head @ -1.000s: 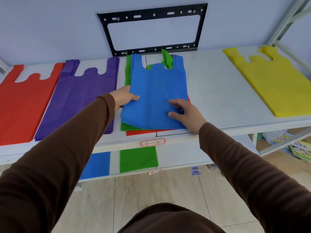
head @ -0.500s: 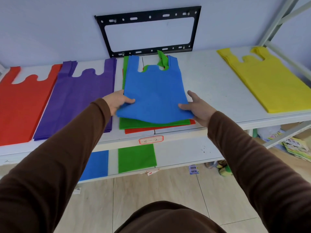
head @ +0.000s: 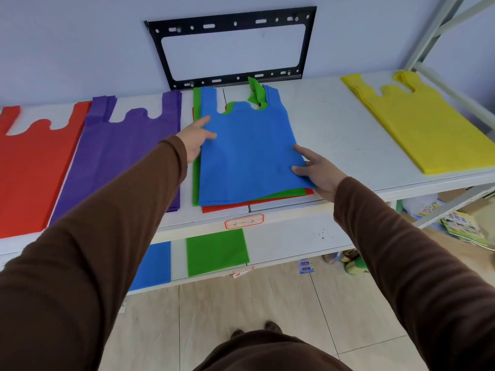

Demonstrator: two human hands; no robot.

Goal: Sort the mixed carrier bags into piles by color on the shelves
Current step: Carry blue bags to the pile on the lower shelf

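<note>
A blue carrier bag [head: 249, 151] tops the mixed pile at the middle of the upper shelf [head: 329, 129], over a green bag [head: 196, 180] and a red bag [head: 227, 208]. My right hand [head: 316, 170] pinches the blue bag's lower right edge, thumb on top and fingers under it. My left hand [head: 195, 137] has its fingers stretched out, their tips lying on the blue bag's left edge. Sorted piles on the same shelf are red [head: 34, 167], purple [head: 120, 162] and yellow [head: 423, 124]. The lower shelf holds a blue pile [head: 155, 263] and a green pile [head: 217, 251].
A black metal bracket [head: 230, 46] hangs on the wall behind the mixed pile. The shelf's grey uprights [head: 434, 36] rise at the right. A red-bordered label [head: 243, 222] is stuck on the shelf's front edge. Booklets [head: 460, 228] lie low at the right.
My left hand has let go of the blue bag's lower left edge, slid up along it and spread its fingers. The right hand now grips the lower right edge.
</note>
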